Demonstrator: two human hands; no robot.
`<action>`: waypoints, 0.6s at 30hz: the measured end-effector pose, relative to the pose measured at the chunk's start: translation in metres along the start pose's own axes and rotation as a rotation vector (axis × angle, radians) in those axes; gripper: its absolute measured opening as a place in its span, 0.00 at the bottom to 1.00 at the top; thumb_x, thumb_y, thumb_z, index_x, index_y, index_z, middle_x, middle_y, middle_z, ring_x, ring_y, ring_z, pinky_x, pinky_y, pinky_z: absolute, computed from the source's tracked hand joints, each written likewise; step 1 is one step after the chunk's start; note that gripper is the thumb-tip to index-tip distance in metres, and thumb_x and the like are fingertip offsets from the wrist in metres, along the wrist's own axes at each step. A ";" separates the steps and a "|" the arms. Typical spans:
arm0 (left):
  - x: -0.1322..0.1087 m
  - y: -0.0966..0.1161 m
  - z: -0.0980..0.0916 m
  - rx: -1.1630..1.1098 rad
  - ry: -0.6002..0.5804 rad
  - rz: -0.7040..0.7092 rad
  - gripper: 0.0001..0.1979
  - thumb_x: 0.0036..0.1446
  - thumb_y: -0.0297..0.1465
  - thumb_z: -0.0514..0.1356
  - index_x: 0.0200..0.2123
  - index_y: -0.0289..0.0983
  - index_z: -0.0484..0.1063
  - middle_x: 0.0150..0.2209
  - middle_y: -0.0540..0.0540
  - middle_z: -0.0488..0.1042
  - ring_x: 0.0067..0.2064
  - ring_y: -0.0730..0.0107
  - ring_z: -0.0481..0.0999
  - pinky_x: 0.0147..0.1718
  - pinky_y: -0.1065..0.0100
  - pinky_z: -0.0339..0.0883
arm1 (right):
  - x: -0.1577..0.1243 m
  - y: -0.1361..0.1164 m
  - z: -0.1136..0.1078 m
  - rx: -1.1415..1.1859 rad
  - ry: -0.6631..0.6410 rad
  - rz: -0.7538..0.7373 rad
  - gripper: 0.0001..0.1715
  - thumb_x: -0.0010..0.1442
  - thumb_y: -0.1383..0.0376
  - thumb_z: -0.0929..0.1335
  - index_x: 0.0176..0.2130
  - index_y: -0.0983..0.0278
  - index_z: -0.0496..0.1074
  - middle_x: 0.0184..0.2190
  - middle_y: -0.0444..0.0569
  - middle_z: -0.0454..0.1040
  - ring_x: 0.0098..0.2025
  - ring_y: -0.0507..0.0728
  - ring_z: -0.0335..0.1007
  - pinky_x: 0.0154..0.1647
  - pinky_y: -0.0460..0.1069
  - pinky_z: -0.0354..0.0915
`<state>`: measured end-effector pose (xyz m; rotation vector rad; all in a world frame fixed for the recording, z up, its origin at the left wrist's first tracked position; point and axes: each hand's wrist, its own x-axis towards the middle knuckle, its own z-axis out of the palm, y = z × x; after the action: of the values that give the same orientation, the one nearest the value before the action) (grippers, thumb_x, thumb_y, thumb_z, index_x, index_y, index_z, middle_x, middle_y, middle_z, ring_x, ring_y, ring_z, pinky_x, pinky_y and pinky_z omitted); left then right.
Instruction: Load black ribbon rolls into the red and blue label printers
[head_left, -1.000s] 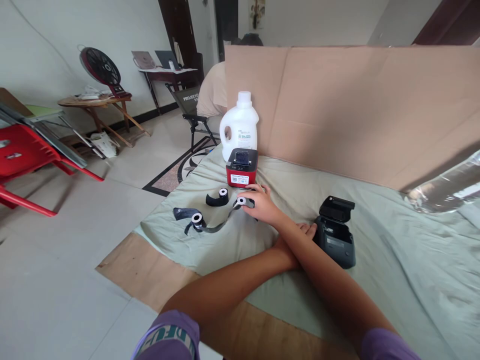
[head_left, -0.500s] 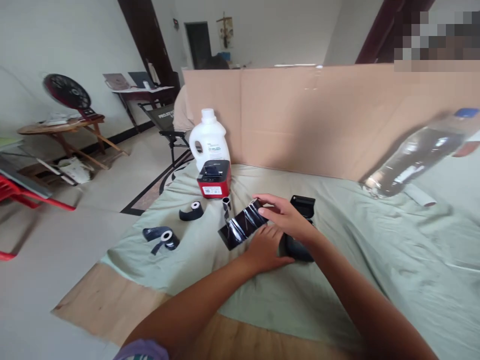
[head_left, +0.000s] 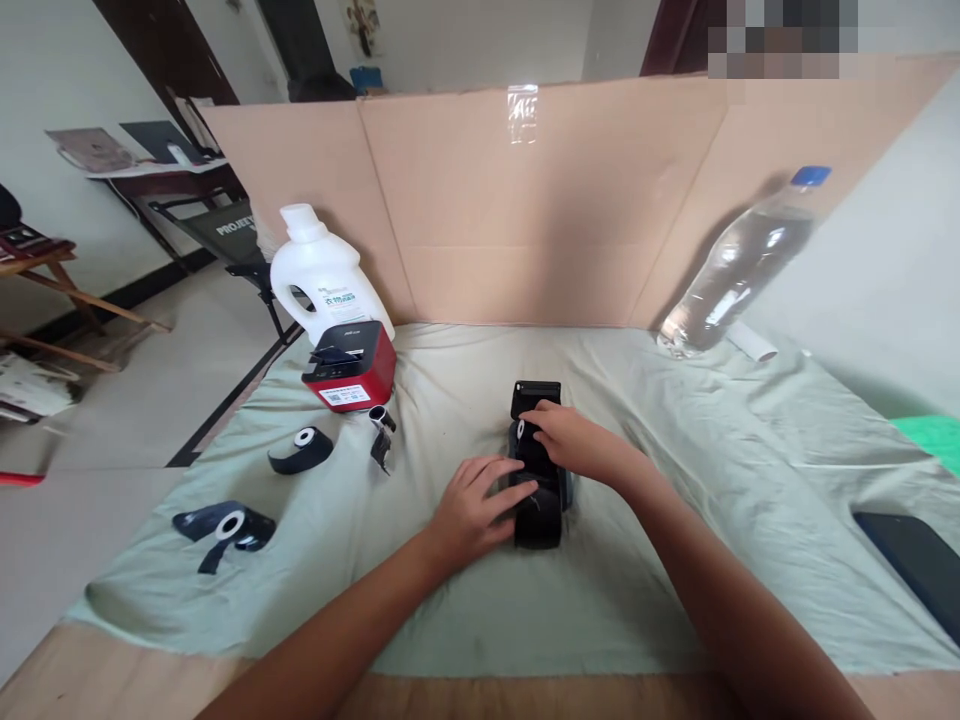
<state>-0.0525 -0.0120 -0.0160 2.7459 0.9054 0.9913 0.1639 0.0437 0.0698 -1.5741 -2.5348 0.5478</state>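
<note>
At the frame's centre, loading seems under way: the right hand (head_left: 574, 440) pinches the black roll (head_left: 533, 455) at the lid-up portable printer (head_left: 536, 395), left hand (head_left: 469, 510) loosely spread against the film strip (head_left: 538, 525); seating likely needs level pressure.

Soft light leaves a diffuse shadow (head_left: 585, 220) on cardboard (head_left: 465, 200) while the clear bottle (head_left: 739, 275) glints.
</note>
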 end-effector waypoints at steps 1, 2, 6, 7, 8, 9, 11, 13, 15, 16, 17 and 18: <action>0.000 0.000 0.000 0.001 -0.009 -0.002 0.17 0.63 0.34 0.58 0.55 0.45 0.73 0.56 0.43 0.73 0.57 0.58 0.70 0.54 0.56 0.66 | 0.001 -0.001 0.002 -0.047 0.003 -0.003 0.24 0.64 0.75 0.60 0.55 0.65 0.73 0.50 0.60 0.72 0.51 0.64 0.70 0.51 0.54 0.64; 0.001 -0.001 0.001 0.000 -0.017 -0.004 0.17 0.63 0.34 0.59 0.54 0.45 0.74 0.56 0.43 0.73 0.57 0.58 0.70 0.54 0.57 0.66 | 0.002 -0.002 0.003 -0.091 0.006 -0.007 0.24 0.63 0.75 0.60 0.53 0.65 0.74 0.49 0.60 0.72 0.51 0.65 0.69 0.50 0.55 0.63; 0.001 -0.002 0.001 -0.014 -0.051 -0.008 0.17 0.63 0.34 0.59 0.54 0.45 0.74 0.56 0.43 0.73 0.56 0.59 0.70 0.54 0.57 0.66 | 0.001 -0.005 0.007 -0.185 -0.010 -0.028 0.23 0.62 0.77 0.60 0.49 0.64 0.76 0.45 0.59 0.72 0.47 0.64 0.68 0.46 0.54 0.61; 0.001 -0.003 0.002 -0.017 -0.053 -0.005 0.17 0.63 0.34 0.59 0.54 0.45 0.74 0.56 0.43 0.73 0.56 0.59 0.70 0.54 0.57 0.66 | 0.001 -0.006 0.009 -0.201 -0.002 -0.018 0.23 0.61 0.78 0.60 0.48 0.64 0.76 0.45 0.59 0.72 0.46 0.63 0.68 0.46 0.54 0.61; 0.000 -0.003 0.002 -0.019 -0.046 0.003 0.17 0.63 0.34 0.59 0.54 0.44 0.74 0.56 0.42 0.73 0.56 0.59 0.70 0.53 0.57 0.66 | 0.002 -0.007 0.011 -0.223 0.019 0.000 0.23 0.61 0.78 0.60 0.47 0.64 0.76 0.45 0.59 0.72 0.47 0.63 0.67 0.45 0.53 0.61; 0.000 -0.003 0.003 -0.020 -0.035 0.013 0.17 0.63 0.34 0.59 0.55 0.44 0.74 0.56 0.42 0.73 0.56 0.59 0.70 0.53 0.57 0.66 | 0.002 -0.009 0.013 -0.245 0.047 0.024 0.23 0.60 0.78 0.60 0.47 0.64 0.76 0.46 0.59 0.71 0.48 0.64 0.67 0.45 0.53 0.61; 0.000 -0.004 0.004 -0.021 -0.008 0.035 0.17 0.63 0.34 0.60 0.54 0.43 0.74 0.55 0.41 0.73 0.55 0.58 0.70 0.52 0.57 0.66 | 0.003 -0.012 0.018 -0.280 0.100 0.077 0.21 0.61 0.78 0.61 0.47 0.64 0.76 0.47 0.58 0.71 0.48 0.64 0.67 0.44 0.53 0.61; 0.000 -0.004 0.005 -0.015 0.008 0.055 0.17 0.63 0.34 0.60 0.54 0.42 0.74 0.55 0.40 0.73 0.54 0.58 0.71 0.51 0.57 0.66 | 0.002 -0.014 0.019 -0.292 0.128 0.123 0.17 0.62 0.75 0.63 0.47 0.65 0.75 0.45 0.57 0.72 0.47 0.64 0.68 0.43 0.53 0.62; 0.001 -0.003 0.004 -0.004 0.014 0.065 0.17 0.63 0.34 0.60 0.54 0.42 0.74 0.55 0.40 0.73 0.54 0.58 0.71 0.50 0.57 0.66 | 0.000 -0.015 0.016 -0.276 0.161 0.155 0.12 0.63 0.71 0.64 0.45 0.65 0.74 0.42 0.55 0.73 0.45 0.64 0.69 0.43 0.54 0.63; 0.001 -0.003 0.004 0.001 0.018 0.072 0.16 0.63 0.34 0.60 0.54 0.42 0.74 0.55 0.40 0.73 0.54 0.58 0.71 0.50 0.57 0.66 | -0.001 -0.015 0.013 -0.268 0.207 0.171 0.11 0.63 0.70 0.65 0.45 0.65 0.74 0.42 0.55 0.74 0.46 0.64 0.69 0.44 0.54 0.63; 0.002 -0.002 0.004 0.006 0.026 0.077 0.16 0.63 0.34 0.60 0.53 0.42 0.74 0.54 0.41 0.73 0.53 0.58 0.71 0.50 0.57 0.66 | -0.002 -0.013 0.010 -0.264 0.273 0.187 0.11 0.64 0.69 0.65 0.45 0.65 0.73 0.43 0.56 0.74 0.47 0.64 0.68 0.45 0.55 0.64; 0.003 -0.001 0.003 0.010 0.038 0.081 0.15 0.63 0.33 0.60 0.53 0.42 0.75 0.53 0.41 0.73 0.53 0.58 0.71 0.50 0.57 0.66 | -0.002 -0.011 0.007 -0.264 0.348 0.198 0.12 0.65 0.68 0.64 0.48 0.65 0.73 0.46 0.58 0.73 0.49 0.65 0.67 0.46 0.55 0.64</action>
<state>-0.0492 -0.0089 -0.0173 2.8013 0.8128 1.0578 0.1530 0.0356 0.0671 -1.8310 -2.2738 -0.0523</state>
